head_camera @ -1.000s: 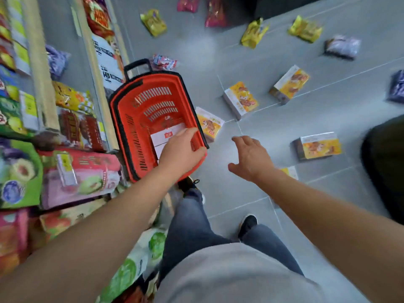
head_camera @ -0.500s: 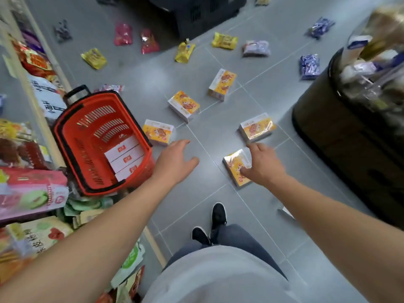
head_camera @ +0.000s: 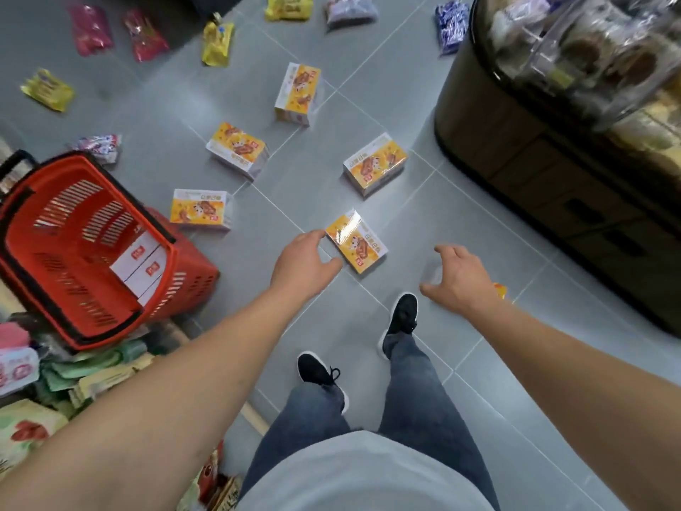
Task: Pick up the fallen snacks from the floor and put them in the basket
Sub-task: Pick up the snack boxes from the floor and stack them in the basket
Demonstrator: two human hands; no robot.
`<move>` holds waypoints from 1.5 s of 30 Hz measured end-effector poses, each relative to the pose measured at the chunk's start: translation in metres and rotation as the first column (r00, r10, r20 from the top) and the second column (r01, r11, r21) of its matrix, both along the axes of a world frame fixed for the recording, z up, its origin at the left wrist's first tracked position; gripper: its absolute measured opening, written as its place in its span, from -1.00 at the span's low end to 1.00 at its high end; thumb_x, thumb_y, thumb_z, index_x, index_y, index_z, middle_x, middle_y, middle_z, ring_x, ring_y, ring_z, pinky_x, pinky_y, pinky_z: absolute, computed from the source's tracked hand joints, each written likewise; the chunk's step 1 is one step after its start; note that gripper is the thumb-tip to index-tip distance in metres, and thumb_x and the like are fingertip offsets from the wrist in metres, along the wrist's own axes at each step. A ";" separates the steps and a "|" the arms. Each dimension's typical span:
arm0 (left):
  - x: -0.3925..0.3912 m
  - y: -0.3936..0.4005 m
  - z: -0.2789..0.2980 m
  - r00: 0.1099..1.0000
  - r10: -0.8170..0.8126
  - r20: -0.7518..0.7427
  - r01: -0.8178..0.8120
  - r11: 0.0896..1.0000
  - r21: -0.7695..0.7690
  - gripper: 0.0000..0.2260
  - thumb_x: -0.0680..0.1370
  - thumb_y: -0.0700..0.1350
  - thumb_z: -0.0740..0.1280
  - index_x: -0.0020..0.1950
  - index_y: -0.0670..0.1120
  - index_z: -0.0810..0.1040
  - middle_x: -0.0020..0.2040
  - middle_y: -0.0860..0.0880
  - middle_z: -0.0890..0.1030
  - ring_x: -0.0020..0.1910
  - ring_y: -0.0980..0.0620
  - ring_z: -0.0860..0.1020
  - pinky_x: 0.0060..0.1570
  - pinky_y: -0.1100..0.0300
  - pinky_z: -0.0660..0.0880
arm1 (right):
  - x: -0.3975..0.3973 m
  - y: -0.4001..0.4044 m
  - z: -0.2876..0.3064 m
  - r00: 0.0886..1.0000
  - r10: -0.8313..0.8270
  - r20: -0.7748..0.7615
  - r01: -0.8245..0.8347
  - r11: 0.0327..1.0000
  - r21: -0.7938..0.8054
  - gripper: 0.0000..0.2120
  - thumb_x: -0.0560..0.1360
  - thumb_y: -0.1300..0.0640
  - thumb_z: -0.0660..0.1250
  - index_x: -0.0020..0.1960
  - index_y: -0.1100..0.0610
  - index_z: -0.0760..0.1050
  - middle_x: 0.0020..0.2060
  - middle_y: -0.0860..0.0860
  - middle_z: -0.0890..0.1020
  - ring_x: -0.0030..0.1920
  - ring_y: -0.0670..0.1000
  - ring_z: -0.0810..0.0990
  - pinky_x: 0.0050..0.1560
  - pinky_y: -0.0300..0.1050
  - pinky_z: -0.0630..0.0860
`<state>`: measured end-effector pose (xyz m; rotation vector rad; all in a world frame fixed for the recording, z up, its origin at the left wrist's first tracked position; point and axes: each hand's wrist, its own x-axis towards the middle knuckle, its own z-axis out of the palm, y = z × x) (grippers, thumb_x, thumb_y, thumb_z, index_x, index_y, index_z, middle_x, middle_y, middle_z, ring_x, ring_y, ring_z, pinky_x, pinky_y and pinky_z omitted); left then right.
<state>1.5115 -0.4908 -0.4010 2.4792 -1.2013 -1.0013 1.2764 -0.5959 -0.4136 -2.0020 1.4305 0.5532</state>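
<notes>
A red basket (head_camera: pixel 173 274) stands on the floor at the left with white snack boxes (head_camera: pixel 142 267) inside. Several yellow snack boxes lie on the grey tiles. The nearest yellow box (head_camera: pixel 356 240) lies just right of my left hand (head_camera: pixel 304 265), whose fingers spread toward its edge; contact is unclear. My right hand (head_camera: pixel 458 280) hovers with loosely spread fingers, empty, over another yellow pack (head_camera: pixel 500 290) that it mostly hides. More yellow boxes lie by the basket (head_camera: pixel 199 210), farther back (head_camera: pixel 237 149), and to the right (head_camera: pixel 375 164).
A dark round display stand (head_camera: pixel 534 171) with wrapped goods fills the right side. Shelves with packets line the left edge. Pink, yellow and purple bags (head_camera: pixel 217 44) are scattered across the far floor. My feet (head_camera: pixel 400 319) stand just below the hands.
My left hand has left the basket and swung right to the nearest yellow box. My right hand came off that box and moved right. The view shifted right and down.
</notes>
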 end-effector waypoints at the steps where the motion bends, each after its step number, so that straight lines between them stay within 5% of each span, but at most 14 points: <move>1: -0.007 -0.011 -0.004 1.000 0.018 0.003 -0.018 1.000 0.009 -0.48 0.48 0.02 0.39 0.41 -0.09 0.44 0.36 -0.10 0.51 0.35 -0.10 0.44 0.26 0.14 0.34 | -0.003 -0.011 -0.005 1.000 0.005 0.000 -0.005 1.000 0.018 -0.23 0.45 -0.06 0.43 0.55 0.13 0.21 0.46 0.13 0.35 0.40 0.22 0.38 0.39 0.07 0.39; 10: -0.010 -0.070 -0.085 0.999 0.030 -0.044 -0.026 0.995 0.093 -0.43 0.49 -0.06 0.39 0.49 -0.09 0.36 0.42 -0.10 0.45 0.40 -0.09 0.40 0.31 0.16 0.30 | 0.010 -0.064 -0.078 1.000 0.017 0.002 -0.017 0.991 0.131 -0.29 0.47 0.04 0.43 0.54 0.12 0.23 0.45 0.11 0.37 0.40 0.18 0.39 0.35 0.06 0.43; 15: 0.019 -0.083 -0.164 0.994 0.078 -0.071 -0.063 0.981 0.183 -0.45 0.49 -0.08 0.38 0.47 -0.10 0.37 0.42 -0.12 0.45 0.39 -0.11 0.40 0.32 0.15 0.29 | 0.037 -0.078 -0.151 0.990 -0.140 0.004 0.137 0.973 0.188 -0.29 0.46 0.07 0.44 0.53 0.14 0.25 0.46 0.11 0.36 0.43 0.12 0.37 0.36 -0.07 0.34; 29: 0.089 -0.125 -0.510 0.996 0.004 -0.086 0.017 0.969 0.247 -0.51 0.50 -0.08 0.37 0.40 -0.15 0.40 0.35 -0.18 0.47 0.34 -0.16 0.42 0.25 0.06 0.36 | 0.114 -0.080 -0.496 0.944 -0.320 -0.081 0.329 0.884 0.334 -0.32 0.44 0.05 0.44 0.49 0.14 0.29 0.37 0.10 0.45 0.35 0.09 0.46 0.26 -0.08 0.40; 34: 0.100 -0.135 -0.608 1.000 -0.014 0.011 0.012 0.984 0.180 -0.42 0.49 0.02 0.38 0.45 -0.15 0.31 0.41 -0.18 0.36 0.42 -0.20 0.30 0.35 -0.01 0.29 | 0.119 -0.062 -0.588 0.761 -0.607 -0.227 0.638 0.641 0.426 -0.26 0.45 -0.04 0.46 0.49 0.17 0.21 0.26 0.09 0.53 0.24 0.14 0.55 0.22 0.00 0.49; 38: 0.106 -0.127 -0.649 1.000 -0.020 -0.016 0.023 0.981 0.192 -0.13 0.45 0.11 0.44 0.59 -0.10 0.04 0.57 -0.15 0.12 0.56 -0.15 0.08 0.52 -0.05 0.12 | 0.123 -0.047 -0.630 0.618 -0.759 -0.204 0.683 0.390 0.618 -0.32 0.33 -0.04 0.50 0.37 0.05 0.33 0.16 0.00 0.59 0.14 0.06 0.60 0.26 0.10 0.52; 42: 0.105 -0.134 -0.641 0.972 0.220 -0.086 -0.204 0.964 0.168 -0.15 0.36 -0.04 0.54 0.54 -0.14 0.19 0.45 -0.14 0.31 0.44 -0.09 0.30 0.38 0.14 0.26 | 0.120 -0.044 -0.626 0.429 -0.889 -0.161 0.715 0.225 0.662 -0.43 0.29 0.04 0.51 0.27 0.01 0.46 0.13 -0.04 0.63 0.15 0.00 0.59 0.21 0.00 0.48; 45: 0.097 -0.126 -0.611 0.968 0.225 -0.115 -0.206 0.966 0.157 -0.32 0.38 -0.12 0.49 0.46 -0.10 0.33 0.35 -0.10 0.40 0.33 -0.01 0.40 0.11 0.38 0.25 | 0.110 -0.056 -0.599 0.367 -0.927 -0.074 0.746 0.246 0.619 -0.66 0.42 0.23 0.47 0.13 -0.02 0.50 0.05 -0.05 0.66 0.06 -0.06 0.60 -0.01 -0.16 0.45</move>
